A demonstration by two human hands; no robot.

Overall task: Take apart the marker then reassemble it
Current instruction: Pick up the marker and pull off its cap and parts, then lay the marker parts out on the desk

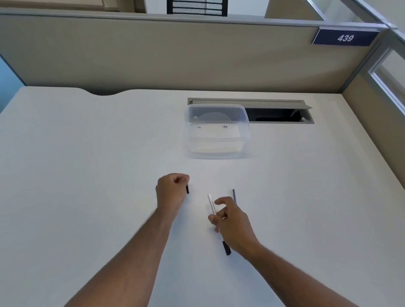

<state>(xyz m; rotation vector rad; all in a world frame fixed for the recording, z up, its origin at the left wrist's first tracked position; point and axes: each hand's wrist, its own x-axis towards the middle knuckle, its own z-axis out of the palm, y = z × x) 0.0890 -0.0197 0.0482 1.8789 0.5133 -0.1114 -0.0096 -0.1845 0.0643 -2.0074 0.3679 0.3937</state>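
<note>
A person's 2 bare forearms reach forward over a white desk [74, 193], seen from a head-worn camera looking down. The marker is in pieces. The right hand [232, 225] grips the white marker barrel [211, 204] between thumb and fingers, its long axis running from 6 toward 12 o'clock, open end pointing away from the body. The left hand [172, 189] is curled into a closed fist, pinching a small black piece [187, 189] that pokes out at its 3 o'clock side; whether it is a cap or a plug cannot be told. A thin dark ink rod [234, 196] lies on the desk just beside the right hand's fingers at 1 o'clock, parallel to the barrel. Another black piece [226, 247] lies on the desk at 6 o'clock, partly under the right wrist. The left hand's piece sits at about 10 o'clock from the barrel tip, near but apart. The right hand is nearer the rod. A clear plastic container [216, 131] stands well apart at 12 o'clock, leaving open desk between and to both sides.
</note>
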